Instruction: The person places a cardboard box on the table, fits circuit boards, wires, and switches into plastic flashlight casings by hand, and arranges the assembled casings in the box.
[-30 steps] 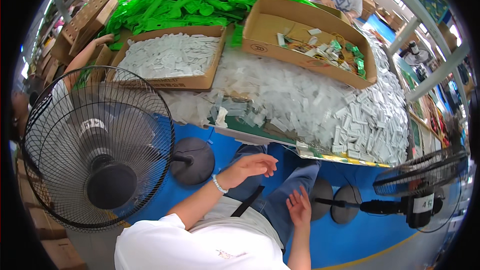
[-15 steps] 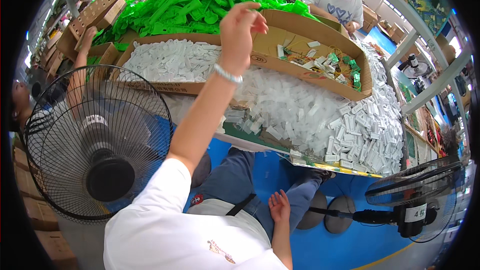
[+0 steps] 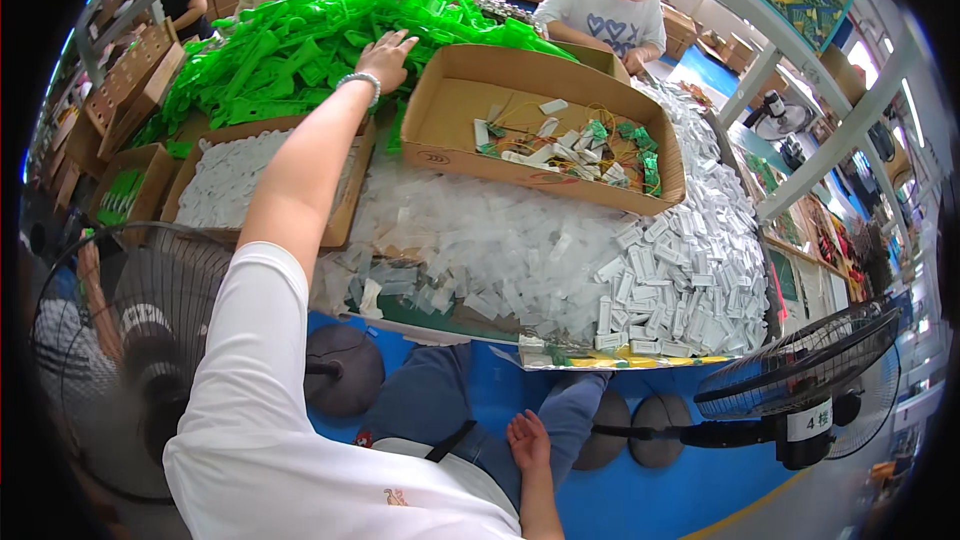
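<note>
My left hand, with a pale bracelet at the wrist, reaches far forward to the near right side of a heap of green plastic parts. Its fingers are stretched and spread, with nothing visible in them. Whether they touch the green parts I cannot tell. Just right of it stands a long cardboard box holding small white cases, green circuit boards and thin wires. Below my left arm is a shallow carton of white plastic pieces. My right hand rests by my lap, fingers loosely apart, holding nothing.
Clear plastic pieces and white rectangular cases cover the near tabletop. One black fan stands at the left, another fan at the right. Across the table a person in a white shirt works; other people are at the far left.
My left hand has come down from above the boxes to the green heap and its fingers have spread. The view has shifted. My right hand stays by my lap.
</note>
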Demonstrator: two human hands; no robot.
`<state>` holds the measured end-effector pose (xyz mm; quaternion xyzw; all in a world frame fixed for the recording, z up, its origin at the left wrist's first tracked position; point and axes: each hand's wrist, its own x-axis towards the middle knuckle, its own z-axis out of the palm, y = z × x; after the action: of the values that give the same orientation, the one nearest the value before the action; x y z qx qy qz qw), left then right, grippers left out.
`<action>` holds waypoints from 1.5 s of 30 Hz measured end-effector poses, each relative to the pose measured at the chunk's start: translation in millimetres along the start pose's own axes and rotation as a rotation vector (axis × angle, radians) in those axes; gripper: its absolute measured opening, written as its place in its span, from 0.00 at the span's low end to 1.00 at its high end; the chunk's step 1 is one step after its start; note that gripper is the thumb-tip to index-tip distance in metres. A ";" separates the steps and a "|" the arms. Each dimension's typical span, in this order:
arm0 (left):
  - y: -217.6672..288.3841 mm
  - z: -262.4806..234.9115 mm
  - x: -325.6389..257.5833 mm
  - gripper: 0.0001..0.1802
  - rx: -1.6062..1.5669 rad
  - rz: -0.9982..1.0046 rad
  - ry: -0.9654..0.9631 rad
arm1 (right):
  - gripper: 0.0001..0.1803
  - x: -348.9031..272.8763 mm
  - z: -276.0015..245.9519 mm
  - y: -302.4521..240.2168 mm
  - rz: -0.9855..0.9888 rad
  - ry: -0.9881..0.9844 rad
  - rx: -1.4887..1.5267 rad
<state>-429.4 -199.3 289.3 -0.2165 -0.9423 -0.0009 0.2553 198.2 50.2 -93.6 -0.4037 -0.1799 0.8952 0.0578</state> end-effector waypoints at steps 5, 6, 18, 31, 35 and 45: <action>28.2 -8.6 7.3 0.30 0.194 -0.072 -0.163 | 0.21 2.2 1.3 4.3 0.018 0.038 -0.069; 26.3 -4.8 1.4 0.20 0.260 -0.031 -0.001 | 0.21 -0.5 3.9 6.5 0.063 0.045 -0.054; 44.6 -71.2 -44.3 0.19 -0.043 -0.435 -0.031 | 0.19 -4.3 -6.9 -8.1 -0.019 -0.032 -0.106; 160.0 -103.7 -251.1 0.22 -0.651 -0.036 0.309 | 0.18 11.6 -7.7 -11.4 -0.034 -0.035 0.031; 152.2 -82.0 -321.2 0.20 -0.377 -0.197 0.393 | 0.19 -1.3 19.6 -4.9 -0.015 -0.116 -0.096; 155.6 -73.5 -343.8 0.11 -0.535 -0.136 0.500 | 0.25 43.2 -44.1 13.0 -0.056 -0.307 -0.307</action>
<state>-63.8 -206.8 170.8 -0.2056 -0.8294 -0.3172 0.4114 202.7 61.0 -155.5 -0.2615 -0.3322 0.9062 -0.0075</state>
